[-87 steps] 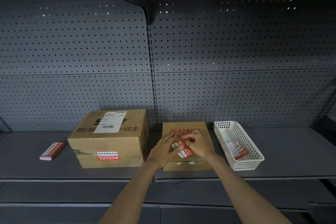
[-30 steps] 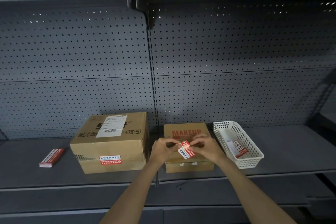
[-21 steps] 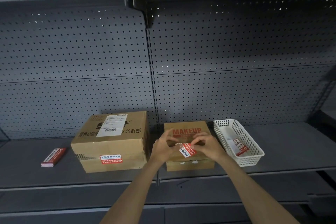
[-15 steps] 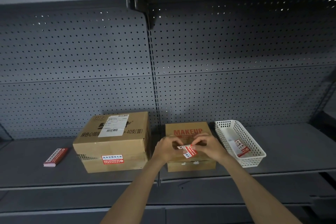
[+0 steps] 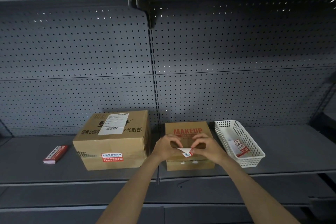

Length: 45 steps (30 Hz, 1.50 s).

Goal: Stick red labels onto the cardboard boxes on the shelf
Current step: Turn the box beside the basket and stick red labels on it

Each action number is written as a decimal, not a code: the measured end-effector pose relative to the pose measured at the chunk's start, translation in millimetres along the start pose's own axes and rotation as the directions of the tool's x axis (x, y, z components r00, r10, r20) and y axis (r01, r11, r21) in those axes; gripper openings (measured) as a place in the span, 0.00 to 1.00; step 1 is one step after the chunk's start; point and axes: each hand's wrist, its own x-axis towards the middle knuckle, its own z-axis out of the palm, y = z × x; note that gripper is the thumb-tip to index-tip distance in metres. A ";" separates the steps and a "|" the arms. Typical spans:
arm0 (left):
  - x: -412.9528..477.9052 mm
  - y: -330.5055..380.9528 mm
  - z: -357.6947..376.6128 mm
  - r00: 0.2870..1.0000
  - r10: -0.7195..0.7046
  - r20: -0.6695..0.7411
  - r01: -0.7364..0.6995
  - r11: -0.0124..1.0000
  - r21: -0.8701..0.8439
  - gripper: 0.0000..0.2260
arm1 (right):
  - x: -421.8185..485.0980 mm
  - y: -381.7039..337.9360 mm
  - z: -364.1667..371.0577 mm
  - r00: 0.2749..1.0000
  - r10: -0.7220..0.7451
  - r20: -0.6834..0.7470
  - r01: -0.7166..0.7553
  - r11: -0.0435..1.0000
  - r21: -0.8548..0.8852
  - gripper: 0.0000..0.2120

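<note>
Head view shows the left hand [image 5: 166, 148] and right hand [image 5: 207, 148] pinching a red label [image 5: 188, 153] between them before the MAKEUP box [image 5: 187, 130], apparently peeling its white backing [image 5: 180, 149]; peel slowly, then press it flat on the box face below the hands.

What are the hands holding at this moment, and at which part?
The left hand and the right hand pinch one red label in front of the MAKEUP box, the left at its left end, the right at its right end.
</note>
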 end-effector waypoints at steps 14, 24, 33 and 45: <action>3.7 -3.3 -0.4 0.998 -0.032 0.047 0.035 0.997 -0.063 0.12 | 1.4 -5.9 -7.6 0.998 0.031 0.049 -0.034 0.997 0.070 0.06; 6.7 -9.0 -1.7 0.993 -0.032 0.115 0.042 0.995 -0.087 0.12 | -1.3 -11.5 -11.0 0.995 0.047 0.091 -0.053 0.996 0.065 0.04; 3.9 -8.0 -4.3 0.989 -0.025 0.147 0.037 0.996 -0.080 0.10 | -2.3 -9.7 -11.2 0.993 0.047 0.112 -0.056 0.995 0.079 0.04; -0.6 -12.1 -5.8 0.977 0.004 0.214 0.018 0.995 -0.100 0.09 | -4.4 -9.5 -11.3 0.987 0.036 0.158 -0.047 0.996 0.070 0.03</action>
